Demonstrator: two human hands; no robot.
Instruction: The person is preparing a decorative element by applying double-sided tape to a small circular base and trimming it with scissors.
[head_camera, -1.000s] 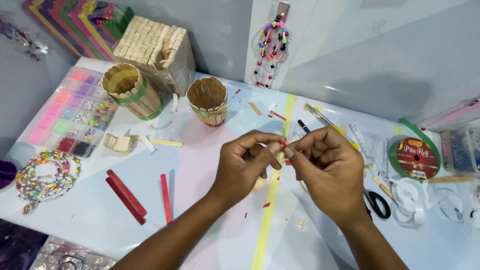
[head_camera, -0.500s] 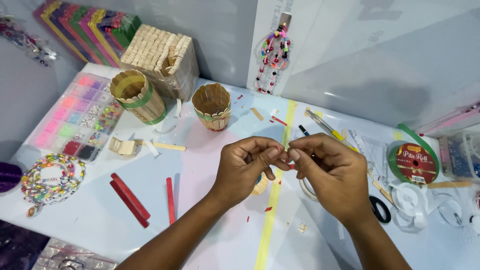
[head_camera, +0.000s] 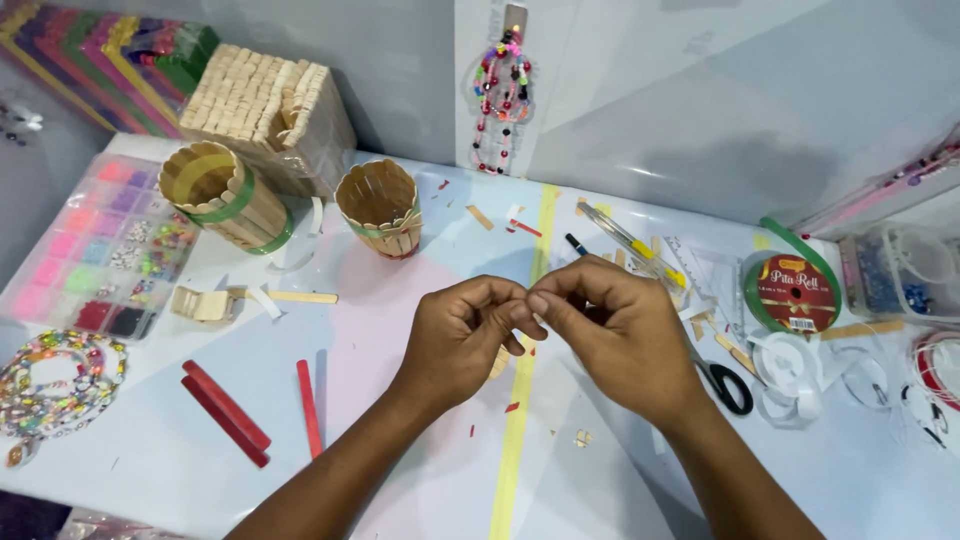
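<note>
The fingers (head_camera: 520, 318) of both hands meet tip to tip above the middle of the counter (head_camera: 400, 480), pinched narrow around something too small and too hidden to make out. The left hand (head_camera: 465, 340) curls in from the left, the right hand (head_camera: 620, 335) from the right; their fingertips touch just over a yellow strip (head_camera: 512, 450) that runs across the counter toward the wall.

Under the right hand's outer edge lie black-handled scissors (head_camera: 728, 385), and beyond them a green ribbon reel (head_camera: 793, 292) with loose white ribbon (head_camera: 795, 380) beside it. Pens (head_camera: 625, 240) lie scattered behind the right hand.

To the left of the left hand, three red sticks (head_camera: 240, 410) lie flat on the counter. Farther back stand two round stick cups: a small one (head_camera: 380, 208) upright, and a larger one (head_camera: 222, 195) with a green band, tilted. Behind these sits a square stick box (head_camera: 265, 110).

At the far left edge are a bead tray (head_camera: 95, 245) and a bead string (head_camera: 55, 385). Another bead string (head_camera: 500, 100) hangs on the wall.
</note>
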